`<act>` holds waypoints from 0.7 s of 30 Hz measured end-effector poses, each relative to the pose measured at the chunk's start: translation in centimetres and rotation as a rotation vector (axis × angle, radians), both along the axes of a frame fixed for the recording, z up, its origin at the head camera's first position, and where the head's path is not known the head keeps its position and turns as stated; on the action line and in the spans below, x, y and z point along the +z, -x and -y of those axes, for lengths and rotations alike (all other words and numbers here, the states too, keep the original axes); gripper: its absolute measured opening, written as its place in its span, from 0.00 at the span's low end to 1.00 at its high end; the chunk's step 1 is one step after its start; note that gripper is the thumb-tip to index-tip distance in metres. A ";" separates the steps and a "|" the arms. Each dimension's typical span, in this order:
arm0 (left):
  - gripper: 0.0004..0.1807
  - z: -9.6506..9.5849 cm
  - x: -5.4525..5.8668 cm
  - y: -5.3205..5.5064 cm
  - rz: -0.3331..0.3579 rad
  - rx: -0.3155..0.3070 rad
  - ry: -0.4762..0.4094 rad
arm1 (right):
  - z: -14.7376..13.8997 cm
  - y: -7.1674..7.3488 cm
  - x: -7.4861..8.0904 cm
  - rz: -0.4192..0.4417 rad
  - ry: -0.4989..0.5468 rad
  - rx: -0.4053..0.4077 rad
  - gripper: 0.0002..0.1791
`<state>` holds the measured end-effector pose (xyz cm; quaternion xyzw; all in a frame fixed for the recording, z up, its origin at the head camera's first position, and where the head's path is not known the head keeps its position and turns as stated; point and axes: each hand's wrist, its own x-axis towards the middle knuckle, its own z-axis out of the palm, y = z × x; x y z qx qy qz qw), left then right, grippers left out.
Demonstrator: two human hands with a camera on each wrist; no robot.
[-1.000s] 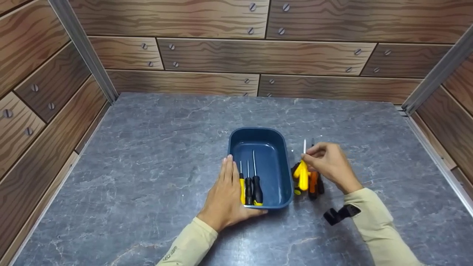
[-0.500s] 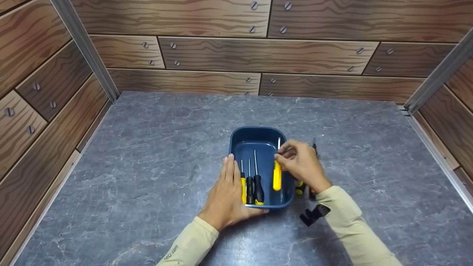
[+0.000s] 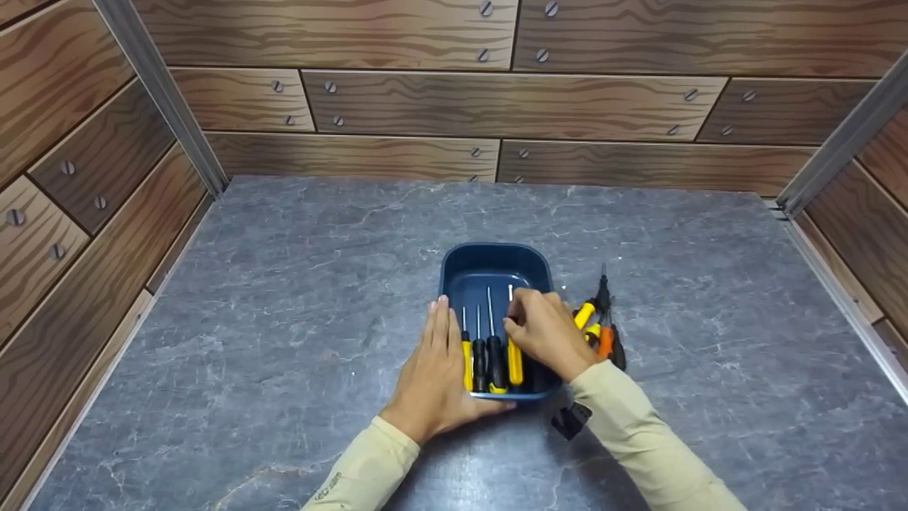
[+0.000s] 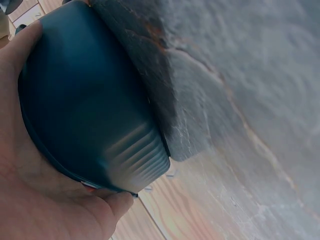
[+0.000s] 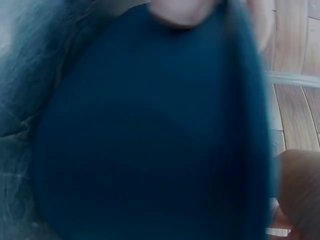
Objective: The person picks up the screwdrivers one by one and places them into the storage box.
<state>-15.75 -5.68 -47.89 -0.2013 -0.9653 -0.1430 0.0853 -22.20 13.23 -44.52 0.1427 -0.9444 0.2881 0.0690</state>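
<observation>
A yellow-handled screwdriver [image 3: 515, 365] is pinched in my right hand [image 3: 550, 330], low inside a dark blue tub [image 3: 496, 246]. To its left, three screwdrivers lie in the tub side by side: a yellow-and-black one [image 3: 467, 362], a black one [image 3: 479, 365] and a black one with a yellow end [image 3: 495, 362]. My left hand [image 3: 429, 376] rests against the tub's left side with straight fingers, its thumb along the near end. In the left wrist view this hand presses the tub's outer wall [image 4: 85, 90]. The tub wall [image 5: 140, 125] hides the screwdriver in the right wrist view.
Just right of the tub lies a pile of several more screwdrivers, with an orange handle [image 3: 605, 343], a yellow handle [image 3: 584, 314] and a black handle [image 3: 603, 291]. The grey marbled tabletop [image 3: 319, 284] is bounded by wood-patterned walls [image 3: 397, 106].
My right hand has carried the yellow screwdriver leftward from the pile, over the tub's right rim, and down beside the other three. The left hand has stayed in place.
</observation>
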 end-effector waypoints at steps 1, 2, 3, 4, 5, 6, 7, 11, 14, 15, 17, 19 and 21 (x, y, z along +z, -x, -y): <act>0.77 0.0 0.0 0.0 0.008 0.002 -0.001 | 0.1 0.0 -0.1 -0.003 -0.014 0.001 0.08; 0.77 0.0 0.1 0.0 0.014 0.004 -0.005 | 0.1 0.0 -0.2 -0.003 -0.026 0.003 0.09; 0.77 0.0 0.1 0.0 0.021 0.005 -0.009 | 0.2 0.0 -0.2 -0.001 -0.034 0.005 0.09; 0.77 0.0 0.1 0.0 0.026 0.006 -0.012 | 0.2 0.0 -0.3 0.000 -0.040 0.008 0.10; 0.77 0.0 0.1 0.0 0.030 0.008 -0.015 | 0.3 0.0 -0.4 0.002 -0.044 0.009 0.10; 0.77 0.0 0.1 0.0 0.035 0.010 -0.017 | 0.3 0.0 -0.5 0.006 -0.048 0.011 0.10; 0.77 0.0 0.1 0.0 0.036 0.010 -0.018 | 0.3 -0.1 -0.6 0.012 -0.055 0.012 0.10; 0.77 0.0 0.1 0.0 0.037 0.013 -0.024 | 0.4 -0.2 -1.0 0.016 -0.073 0.009 0.10; 0.77 0.0 0.0 0.0 0.032 0.012 -0.024 | 0.6 -0.2 -1.2 0.011 -0.080 0.009 0.10; 0.77 0.0 0.0 0.0 0.029 0.011 -0.024 | 0.6 -0.3 -1.3 0.008 -0.079 0.012 0.10; 0.77 0.0 -0.1 0.0 0.015 0.010 -0.024 | 0.7 -0.3 -1.4 -0.003 -0.083 0.020 0.10; 0.77 0.0 -0.2 0.0 -0.006 0.005 -0.025 | 0.7 -0.4 -1.5 -0.012 -0.088 0.027 0.11; 0.76 0.0 -0.2 0.0 -0.024 0.003 -0.029 | 0.7 -0.4 -1.5 -0.023 -0.093 0.037 0.12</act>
